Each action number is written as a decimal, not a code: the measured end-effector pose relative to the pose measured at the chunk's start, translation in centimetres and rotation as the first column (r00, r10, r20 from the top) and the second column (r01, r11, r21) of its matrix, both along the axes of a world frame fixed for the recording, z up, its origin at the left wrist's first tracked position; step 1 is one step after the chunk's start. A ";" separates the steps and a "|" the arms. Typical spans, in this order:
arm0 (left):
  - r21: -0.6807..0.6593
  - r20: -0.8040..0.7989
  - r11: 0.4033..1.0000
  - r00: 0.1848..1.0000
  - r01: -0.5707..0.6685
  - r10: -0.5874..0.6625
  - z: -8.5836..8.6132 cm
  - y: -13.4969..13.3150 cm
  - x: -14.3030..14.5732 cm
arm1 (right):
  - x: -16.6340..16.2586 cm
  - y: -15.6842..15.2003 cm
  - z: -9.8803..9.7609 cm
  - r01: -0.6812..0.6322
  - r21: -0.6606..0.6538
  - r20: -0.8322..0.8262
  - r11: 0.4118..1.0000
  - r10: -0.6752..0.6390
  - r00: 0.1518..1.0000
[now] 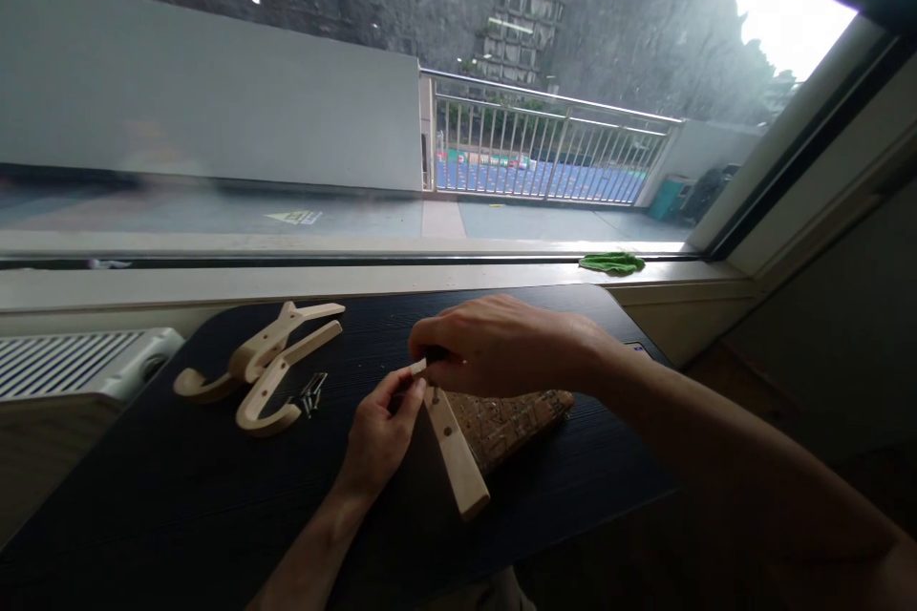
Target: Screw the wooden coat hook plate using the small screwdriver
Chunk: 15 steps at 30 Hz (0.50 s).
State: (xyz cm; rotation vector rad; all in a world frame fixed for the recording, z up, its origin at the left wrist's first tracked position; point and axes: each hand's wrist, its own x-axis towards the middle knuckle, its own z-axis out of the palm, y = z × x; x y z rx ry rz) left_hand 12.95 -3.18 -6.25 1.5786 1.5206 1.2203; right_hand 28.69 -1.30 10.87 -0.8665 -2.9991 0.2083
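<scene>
A pale wooden bar (457, 453) with holes lies on a cork-patterned board (508, 420) on the dark table (179, 506). My left hand (383, 430) pinches the bar's upper end, where a small light piece shows between the fingertips. My right hand (501, 344) is closed above that same end, gripping something dark that I cannot make out. Two curved wooden hooks (265, 365) lie to the left, with several small screws (311, 393) beside them.
A white radiator (78, 365) stands at the left, off the table's edge. A window sill runs behind the table, with a green cloth (611, 262) on it at the right. Outside are a terrace and a metal railing.
</scene>
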 end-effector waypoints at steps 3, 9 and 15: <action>0.001 0.009 1.000 1.000 -0.011 0.011 -0.1 0.1 0.1 | 0.2 0.3 -0.3 -0.021 -0.014 -0.017 1.000 0.020 1.000; 0.008 -0.004 1.000 1.000 -0.021 0.021 -0.5 0.2 -0.1 | 0.1 0.8 -0.5 -0.031 0.056 -0.024 0.998 0.032 0.999; -0.012 -0.002 1.000 1.000 0.003 -0.003 -0.7 0.3 -0.1 | -0.1 0.6 -0.4 0.036 0.095 -0.025 0.995 -0.034 0.999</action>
